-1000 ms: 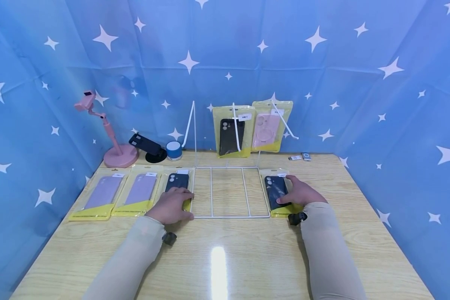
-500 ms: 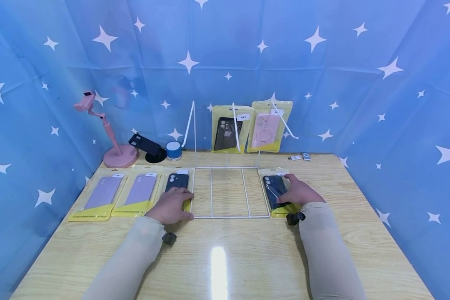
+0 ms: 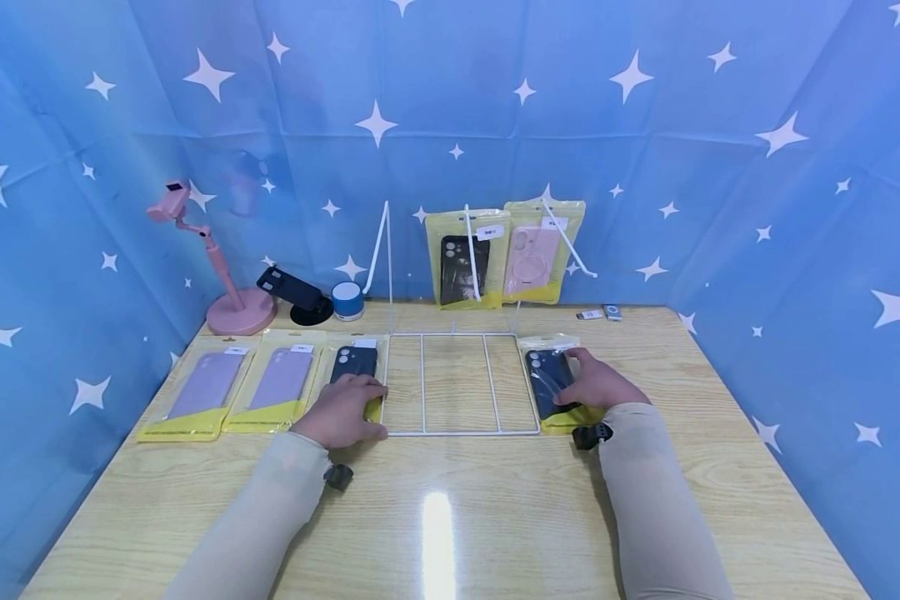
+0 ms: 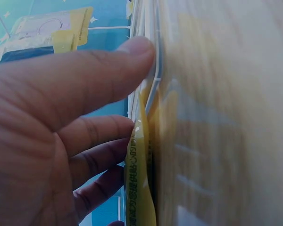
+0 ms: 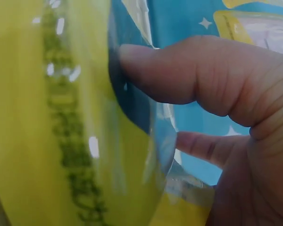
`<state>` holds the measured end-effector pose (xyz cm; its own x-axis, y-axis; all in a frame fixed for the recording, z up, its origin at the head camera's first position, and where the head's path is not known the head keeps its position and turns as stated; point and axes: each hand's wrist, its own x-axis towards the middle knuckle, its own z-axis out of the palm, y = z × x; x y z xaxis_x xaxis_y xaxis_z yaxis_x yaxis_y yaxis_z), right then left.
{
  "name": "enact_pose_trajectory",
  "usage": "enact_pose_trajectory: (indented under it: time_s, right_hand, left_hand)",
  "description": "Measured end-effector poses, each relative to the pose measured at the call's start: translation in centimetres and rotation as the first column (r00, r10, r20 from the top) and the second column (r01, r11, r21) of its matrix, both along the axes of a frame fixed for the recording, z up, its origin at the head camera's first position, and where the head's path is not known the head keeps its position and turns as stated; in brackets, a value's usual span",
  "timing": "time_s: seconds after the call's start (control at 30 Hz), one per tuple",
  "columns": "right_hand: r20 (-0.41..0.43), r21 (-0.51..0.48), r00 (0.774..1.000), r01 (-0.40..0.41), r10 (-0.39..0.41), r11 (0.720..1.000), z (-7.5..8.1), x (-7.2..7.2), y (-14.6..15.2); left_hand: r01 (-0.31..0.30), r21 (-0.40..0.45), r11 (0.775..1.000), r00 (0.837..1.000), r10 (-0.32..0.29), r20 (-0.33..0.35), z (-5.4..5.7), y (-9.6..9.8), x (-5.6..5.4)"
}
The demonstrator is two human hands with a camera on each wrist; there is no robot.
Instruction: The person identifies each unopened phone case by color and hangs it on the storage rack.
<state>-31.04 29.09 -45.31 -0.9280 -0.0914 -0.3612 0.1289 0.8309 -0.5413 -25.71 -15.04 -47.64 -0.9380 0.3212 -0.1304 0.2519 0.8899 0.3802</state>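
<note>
Right hand (image 3: 596, 385), fingers clamped on right packet (image 3: 545, 385), along right edge of wire rack (image 3: 461, 434), left hand (image 3: 343, 411), fingers apart, touching left packet (image 3: 356, 362) along left edge, tabletop (image 3: 517, 517) extending nearer

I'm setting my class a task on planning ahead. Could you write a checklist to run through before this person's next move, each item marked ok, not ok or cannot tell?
1. Right hand has the right dark-case packet gripped: ok, thumb on its front.
2. Right dark-case packet lifted fully clear of the table: cannot tell.
3. Left hand pinching the left dark-case packet: not ok, fingers lie at it with the thumb apart from them.
4. Left hook free: ok, nothing hangs there.
5. Middle hook free: not ok, a packaged black case hangs there.
6. Right dark-case packet's hanging hole unobstructed: cannot tell, too small.
</note>
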Motion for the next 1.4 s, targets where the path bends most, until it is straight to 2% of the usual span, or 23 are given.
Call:
enact_pose_trajectory:
  time_s: [0.23,0.4,0.6,0.73,0.93,1.13,1.27,1.4]
  right_hand:
    - [0.005,-0.030,1.000,0.012,-0.012,0.999,-0.2,0.0,0.0]
    - [-0.014,-0.042,1.000,-0.018,0.017,0.999,-0.3,-0.4,0.4]
    - [-0.023,-0.116,0.999,-0.048,0.045,0.992,0.1,-0.8,1.5]
    - [-0.018,-0.152,0.998,-0.067,0.065,0.986,0.4,-0.6,2.1]
    - [-0.075,-0.153,0.989,-0.135,0.125,0.979,0.8,-0.3,3.0]
    - [-0.086,-0.244,0.987,-0.154,0.137,0.957,1.8,0.2,3.5]
    - [-0.116,-0.261,0.979,-0.190,0.165,0.946,2.7,0.5,3.5]
    - [-0.116,-0.306,0.981,-0.183,0.154,0.934,3.6,0.9,3.2]
  left_hand:
    - [-0.008,0.002,1.000,1.000,0.008,0.005,-0.2,0.0,0.0]
    - [-0.014,0.000,1.000,1.000,0.014,0.007,-0.1,0.1,0.0]
    - [-0.015,0.005,1.000,1.000,0.014,0.007,-0.1,0.1,0.0]
    - [-0.012,0.004,1.000,1.000,0.012,0.004,-0.1,0.1,0.1]
    - [-0.013,0.007,1.000,1.000,0.013,0.008,-0.1,0.1,0.1]
    - [-0.007,0.003,1.000,1.000,0.007,-0.001,-0.1,0.1,-0.1]
    - [-0.010,-0.001,1.000,1.000,0.010,0.001,-0.2,0.1,0.0]
    - [-0.017,-0.003,1.000,1.000,0.017,0.002,-0.2,0.1,-0.1]
